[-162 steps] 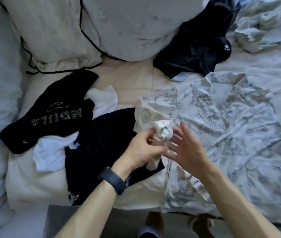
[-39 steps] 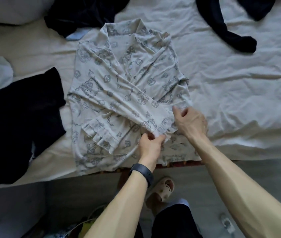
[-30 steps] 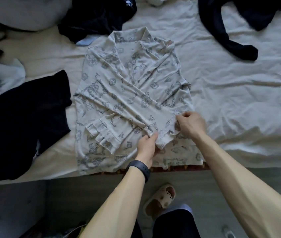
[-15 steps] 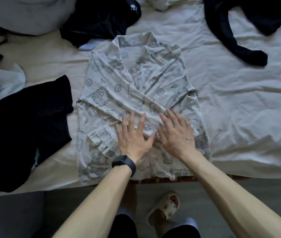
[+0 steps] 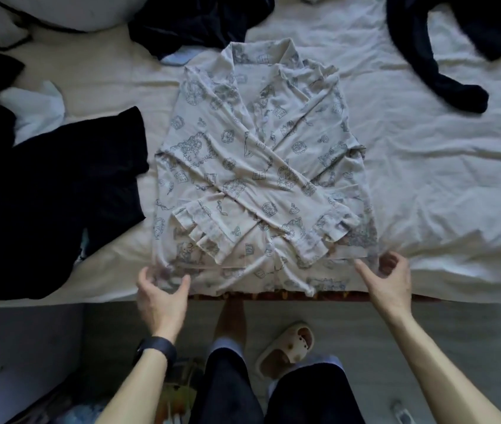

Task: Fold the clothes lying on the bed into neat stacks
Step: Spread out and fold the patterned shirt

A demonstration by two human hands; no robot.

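Down by the floor a pale slipper [image 5: 286, 347] sits beside the person's legs, just under the edge of the bed [image 5: 442, 179]. At that edge the left hand [image 5: 160, 296] has its grip clamped on the near left corner of the patterned shirt [image 5: 258, 166], thumb on top and fingers curled round the hem, though the blur softens it. The right hand [image 5: 391, 281] is at the near right corner, thumb out and fingers curled. Whether its grip has any cloth I cannot tell.

The shirt lies flat on the bed with its collar at the far end, both sleeves crossed over the front and the hem right at the mattress edge. I'd guess the hem is about to be folded up towards the collar. If only one corner comes up, the fold will go crooked. The crossed sleeves lie loose, so a quick lift could slide them or bunch the cuffs inside. A tug this way could pull the hem off the edge.

Farther along, black clothes [image 5: 59, 194] lie just beside the shirt's left side and could snag it if it shifts. A dark garment [image 5: 194, 22] sits near the collar, where the fold would land. The black sleeve [image 5: 445, 84] at the far right is well apart.
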